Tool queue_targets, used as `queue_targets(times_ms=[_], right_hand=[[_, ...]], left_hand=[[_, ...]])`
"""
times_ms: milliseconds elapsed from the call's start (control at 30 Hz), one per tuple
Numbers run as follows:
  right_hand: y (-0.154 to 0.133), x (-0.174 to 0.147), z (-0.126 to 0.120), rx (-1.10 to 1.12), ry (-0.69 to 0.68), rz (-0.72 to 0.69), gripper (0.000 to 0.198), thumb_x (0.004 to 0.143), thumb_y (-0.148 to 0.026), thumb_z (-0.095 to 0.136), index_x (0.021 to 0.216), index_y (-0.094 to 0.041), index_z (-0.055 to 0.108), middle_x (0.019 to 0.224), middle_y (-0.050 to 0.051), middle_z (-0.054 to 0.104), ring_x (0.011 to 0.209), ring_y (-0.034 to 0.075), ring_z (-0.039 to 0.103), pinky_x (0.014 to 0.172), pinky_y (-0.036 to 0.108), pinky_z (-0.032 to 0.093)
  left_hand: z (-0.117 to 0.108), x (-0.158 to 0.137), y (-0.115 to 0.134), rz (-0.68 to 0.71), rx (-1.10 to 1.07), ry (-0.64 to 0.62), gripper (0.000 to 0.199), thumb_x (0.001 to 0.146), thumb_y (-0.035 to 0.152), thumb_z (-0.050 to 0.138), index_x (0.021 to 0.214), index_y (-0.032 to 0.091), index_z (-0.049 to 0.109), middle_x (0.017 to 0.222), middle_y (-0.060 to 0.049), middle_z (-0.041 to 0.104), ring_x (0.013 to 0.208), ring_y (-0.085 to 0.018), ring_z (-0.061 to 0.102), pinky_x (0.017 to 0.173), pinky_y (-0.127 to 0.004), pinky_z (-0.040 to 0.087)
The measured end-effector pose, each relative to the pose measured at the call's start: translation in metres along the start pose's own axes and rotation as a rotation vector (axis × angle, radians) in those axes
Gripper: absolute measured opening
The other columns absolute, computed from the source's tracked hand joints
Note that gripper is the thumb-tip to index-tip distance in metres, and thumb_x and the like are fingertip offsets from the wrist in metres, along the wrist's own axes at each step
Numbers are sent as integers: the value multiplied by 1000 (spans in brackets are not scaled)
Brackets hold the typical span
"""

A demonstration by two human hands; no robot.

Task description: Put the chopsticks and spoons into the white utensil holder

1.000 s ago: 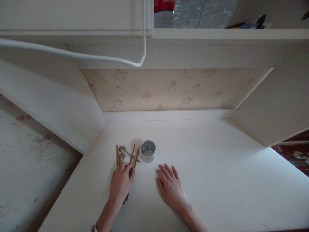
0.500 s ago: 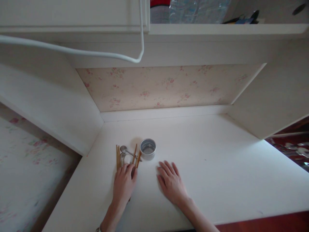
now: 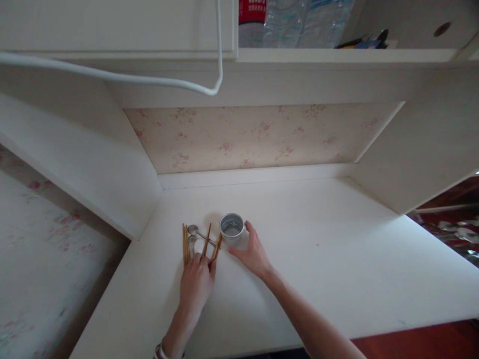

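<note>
A perforated metal cup [image 3: 232, 232] stands upright on the white tabletop. My right hand [image 3: 254, 254] curves round its right side, thumb in front and fingers apart; whether it touches the cup I cannot tell. My left hand [image 3: 197, 281] is closed over the lower ends of the utensils, with a dark brown chopstick [image 3: 207, 239] coming out from its fingers. Lighter chopsticks [image 3: 184, 242] lie along its left, and more brown chopsticks [image 3: 217, 248] by its thumb. Spoons lie between: a metal spoon [image 3: 193, 229] slanting under the chopstick and a white spoon [image 3: 199, 246].
White side panels [image 3: 411, 149] and a floral back wall [image 3: 243, 134] enclose the tabletop [image 3: 318, 284]. Overhead, a white cable [image 3: 149, 80] hangs in front of the cabinet. Plastic bottles [image 3: 284, 25] stand on the open shelf at the upper right.
My right hand has moved left and away from me, off the bare tabletop to the cup's side. My left hand stays over the utensils. The view has shifted slightly.
</note>
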State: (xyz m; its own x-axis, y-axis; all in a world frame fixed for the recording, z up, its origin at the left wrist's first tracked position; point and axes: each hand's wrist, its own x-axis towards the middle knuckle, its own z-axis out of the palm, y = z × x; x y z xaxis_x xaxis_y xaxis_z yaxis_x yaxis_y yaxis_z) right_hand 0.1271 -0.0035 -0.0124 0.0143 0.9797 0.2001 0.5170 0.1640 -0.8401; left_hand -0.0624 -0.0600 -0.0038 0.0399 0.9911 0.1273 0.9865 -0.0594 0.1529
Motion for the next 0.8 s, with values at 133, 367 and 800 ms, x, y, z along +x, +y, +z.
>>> queue_targets(times_ms=[133,367,800], right_hand=[[-12,18,15,106,38,-98,85,66,-33,81,138,-23,37,132,11,55,122,29,53,103,45,44],[2,4,1,118,105,-51,74,70,-35,78,133,-24,42,126,9,59,115,29,57,98,46,47],[19,-25,-18,160,105,-21,75,71,-32,79,135,-26,42,129,9,58,118,29,55,101,48,44]], left_hand=[[3,1,0,1,-35,-26,30,93,28,43,82,16,67,89,-12,65,89,-27,64,81,-39,49],[-1,2,-3,-76,-146,-6,38,96,28,31,83,14,64,90,-13,62,82,-26,64,75,-38,49],[-75,44,25,-187,-1025,72,39,92,50,44,109,18,60,80,-1,63,73,-16,60,68,-27,47]])
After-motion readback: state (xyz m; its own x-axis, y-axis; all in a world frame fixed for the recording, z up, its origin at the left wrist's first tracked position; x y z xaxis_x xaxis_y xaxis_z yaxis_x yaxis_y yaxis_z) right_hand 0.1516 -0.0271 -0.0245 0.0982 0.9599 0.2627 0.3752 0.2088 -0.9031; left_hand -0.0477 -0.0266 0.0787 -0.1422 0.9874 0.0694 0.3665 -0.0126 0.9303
